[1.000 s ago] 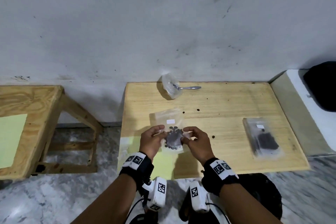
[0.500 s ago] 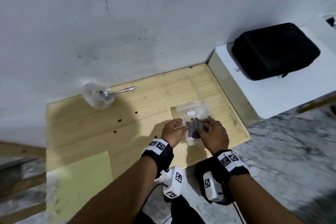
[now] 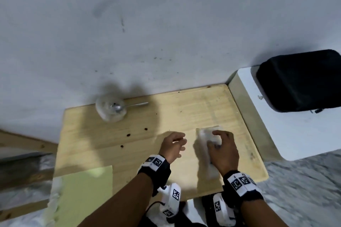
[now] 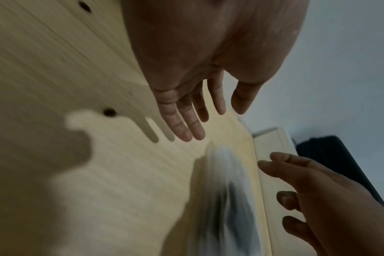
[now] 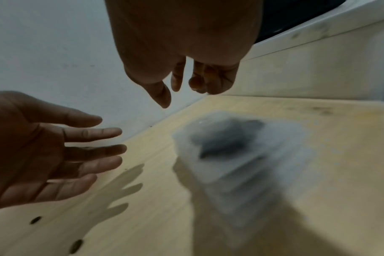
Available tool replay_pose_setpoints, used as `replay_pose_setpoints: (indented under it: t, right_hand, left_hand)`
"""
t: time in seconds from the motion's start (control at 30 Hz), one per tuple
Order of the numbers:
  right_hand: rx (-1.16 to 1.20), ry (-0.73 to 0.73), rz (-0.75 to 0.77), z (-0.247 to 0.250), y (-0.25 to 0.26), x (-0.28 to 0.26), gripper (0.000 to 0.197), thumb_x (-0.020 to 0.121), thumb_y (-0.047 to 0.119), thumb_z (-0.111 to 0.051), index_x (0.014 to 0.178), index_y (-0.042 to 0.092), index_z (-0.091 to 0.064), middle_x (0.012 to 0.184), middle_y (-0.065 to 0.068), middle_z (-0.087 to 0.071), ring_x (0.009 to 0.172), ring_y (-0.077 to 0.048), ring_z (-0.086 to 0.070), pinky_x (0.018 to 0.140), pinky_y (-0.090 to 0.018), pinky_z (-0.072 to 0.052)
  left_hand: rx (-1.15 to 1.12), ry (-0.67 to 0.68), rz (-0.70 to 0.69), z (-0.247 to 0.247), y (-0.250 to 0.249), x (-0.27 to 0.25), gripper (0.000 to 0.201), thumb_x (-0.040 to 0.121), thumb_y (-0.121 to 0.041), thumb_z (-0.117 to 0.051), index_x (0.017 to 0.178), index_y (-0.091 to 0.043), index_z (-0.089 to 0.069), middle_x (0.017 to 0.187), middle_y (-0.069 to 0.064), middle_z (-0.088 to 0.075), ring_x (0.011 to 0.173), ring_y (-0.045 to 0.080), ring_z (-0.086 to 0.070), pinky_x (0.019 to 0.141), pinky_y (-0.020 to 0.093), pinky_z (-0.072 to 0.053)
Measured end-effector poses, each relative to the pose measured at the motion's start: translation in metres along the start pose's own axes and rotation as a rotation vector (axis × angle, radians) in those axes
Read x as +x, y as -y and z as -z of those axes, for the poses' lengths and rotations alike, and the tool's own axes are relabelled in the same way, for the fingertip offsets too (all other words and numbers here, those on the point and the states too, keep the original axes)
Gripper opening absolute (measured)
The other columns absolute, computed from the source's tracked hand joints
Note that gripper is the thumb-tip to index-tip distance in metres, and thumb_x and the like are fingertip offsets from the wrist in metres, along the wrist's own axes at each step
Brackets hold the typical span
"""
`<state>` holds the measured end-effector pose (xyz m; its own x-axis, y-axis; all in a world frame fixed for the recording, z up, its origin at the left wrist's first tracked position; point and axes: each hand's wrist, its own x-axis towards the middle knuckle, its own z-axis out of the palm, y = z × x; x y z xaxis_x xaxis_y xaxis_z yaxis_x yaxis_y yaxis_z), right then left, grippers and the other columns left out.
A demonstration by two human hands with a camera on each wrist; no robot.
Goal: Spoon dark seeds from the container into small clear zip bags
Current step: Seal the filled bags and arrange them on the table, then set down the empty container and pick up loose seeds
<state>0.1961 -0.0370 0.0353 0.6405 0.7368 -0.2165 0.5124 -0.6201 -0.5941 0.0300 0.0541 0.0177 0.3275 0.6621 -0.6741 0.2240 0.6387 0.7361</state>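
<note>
A clear zip bag with dark seeds [image 3: 204, 134] lies blurred on the right part of the wooden table [image 3: 184, 114], on a pile of other bags. My right hand [image 3: 221, 142] hovers over it with loosely bent fingers and holds nothing; the right wrist view shows the right hand [image 5: 182, 86] above the bag [image 5: 230, 143]. My left hand [image 3: 175, 142] is open just left of the bag, fingers straight, as the left hand [image 4: 210, 117] also appears from the wrist. The clear seed container [image 3: 110, 111] with the spoon [image 3: 129, 106] stands at the far left edge by the wall.
A few loose dark seeds [image 3: 128, 135] lie on the table between the container and my hands. A white ledge [image 3: 295, 134] with a black case [image 3: 302, 81] borders the table's right side. A pale green sheet [image 3: 84, 195] covers the near left corner.
Both hands carried the seed bag to the right side of the table and let go of it. The left hand has drawn away to the left.
</note>
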Motion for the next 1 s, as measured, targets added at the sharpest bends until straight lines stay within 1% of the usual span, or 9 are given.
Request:
replay_pose_setpoints:
  t: [0.07, 0.17, 0.3, 0.37, 0.47, 0.57, 0.73, 0.83, 1.0]
  right_hand:
    - [0.061, 0.072, 0.065, -0.018, 0.028, 0.006, 0.03, 0.087, 0.026, -0.068, 0.115, 0.033, -0.059, 0.129, 0.009, -0.048, 0.092, -0.02, -0.061, 0.079, -0.033, -0.049]
    - [0.105, 0.143, 0.144, -0.049, 0.071, 0.013, 0.031, 0.086, 0.018, -0.07, 0.116, 0.025, -0.062, 0.125, 0.005, -0.051, 0.095, -0.015, -0.058, 0.077, -0.024, -0.04]
    - [0.055, 0.249, 0.19, -0.094, 0.132, 0.021, 0.035, 0.085, 0.022, -0.07, 0.117, 0.028, -0.061, 0.125, 0.006, -0.052, 0.093, -0.018, -0.059, 0.074, -0.027, -0.041]
    - [0.03, 0.297, 0.202, -0.113, 0.153, 0.028, 0.036, 0.085, 0.023, -0.07, 0.119, 0.029, -0.061, 0.126, 0.006, -0.051, 0.1, -0.023, -0.062, 0.075, -0.029, -0.043]
    - [-0.048, 0.338, 0.233, -0.141, 0.183, 0.043, 0.037, 0.085, 0.022, -0.068, 0.121, 0.027, -0.06, 0.128, 0.003, -0.051, 0.101, -0.026, -0.062, 0.075, -0.03, -0.045]
    - [-0.126, 0.378, 0.256, -0.161, 0.203, 0.062, 0.04, 0.085, 0.02, -0.066, 0.124, 0.025, -0.058, 0.129, -0.001, -0.05, 0.101, -0.03, -0.062, 0.076, -0.032, -0.047]
    - [-0.276, 0.429, 0.303, -0.185, 0.223, 0.087, 0.033, 0.089, 0.02, -0.059, 0.122, 0.026, -0.059, 0.133, 0.002, -0.05, 0.112, -0.028, -0.06, 0.087, -0.032, -0.048]
    - [-0.34, 0.484, 0.328, -0.192, 0.23, 0.098, 0.028, 0.09, 0.02, -0.057, 0.117, 0.029, -0.061, 0.137, 0.007, -0.05, 0.117, -0.023, -0.058, 0.09, -0.029, -0.044]
    - [-0.396, 0.502, 0.349, -0.197, 0.235, 0.108, 0.017, 0.09, 0.022, -0.06, 0.105, 0.027, -0.064, 0.115, 0.003, -0.063, 0.106, -0.025, -0.061, 0.079, -0.027, -0.041]
  left_hand:
    - [-0.02, -0.099, -0.075, 0.037, -0.011, -0.002, 0.014, 0.093, -0.01, -0.061, 0.096, -0.023, -0.066, 0.101, 0.002, -0.063, 0.071, 0.018, -0.063, 0.056, 0.024, -0.042]
    - [-0.033, -0.27, -0.204, 0.098, -0.026, -0.006, 0.022, 0.09, -0.002, -0.062, 0.092, -0.023, -0.067, 0.095, 0.005, -0.064, 0.068, 0.018, -0.061, 0.056, 0.025, -0.041]
    - [0.099, -0.524, -0.322, 0.19, -0.043, -0.006, 0.027, 0.084, -0.001, -0.066, 0.094, -0.025, -0.071, 0.099, 0.001, -0.07, 0.075, 0.017, -0.063, 0.069, 0.024, -0.048]
    - [0.171, -0.588, -0.35, 0.227, -0.048, 0.0, 0.03, 0.08, 0.0, -0.067, 0.094, -0.026, -0.072, 0.108, 0.0, -0.068, 0.085, 0.015, -0.065, 0.075, 0.02, -0.048]
    - [0.24, -0.631, -0.361, 0.267, -0.054, 0.015, 0.039, 0.075, 0.003, -0.068, 0.087, -0.035, -0.069, 0.118, 0.001, -0.061, 0.107, 0.021, -0.06, 0.094, 0.032, -0.049]
    - [0.392, -0.609, -0.38, 0.287, -0.058, 0.03, 0.04, 0.072, 0.001, -0.07, 0.089, -0.035, -0.069, 0.137, -0.001, -0.05, 0.129, 0.021, -0.046, 0.108, 0.035, -0.037]
    - [0.552, -0.37, -0.363, 0.293, -0.074, 0.047, 0.061, 0.066, 0.004, -0.068, 0.085, -0.053, -0.066, 0.16, -0.01, -0.025, 0.142, 0.016, -0.031, 0.1, 0.029, -0.042]
    - [0.629, -0.278, -0.394, 0.292, -0.079, 0.053, 0.069, 0.065, 0.004, -0.069, 0.087, -0.06, -0.06, 0.162, -0.008, -0.02, 0.146, 0.011, -0.025, 0.094, 0.022, -0.041]
    - [0.64, -0.243, -0.409, 0.292, -0.065, 0.06, 0.067, 0.055, -0.005, -0.087, 0.105, -0.043, -0.063, 0.146, -0.007, -0.033, 0.138, 0.008, -0.034, 0.095, 0.015, -0.033]
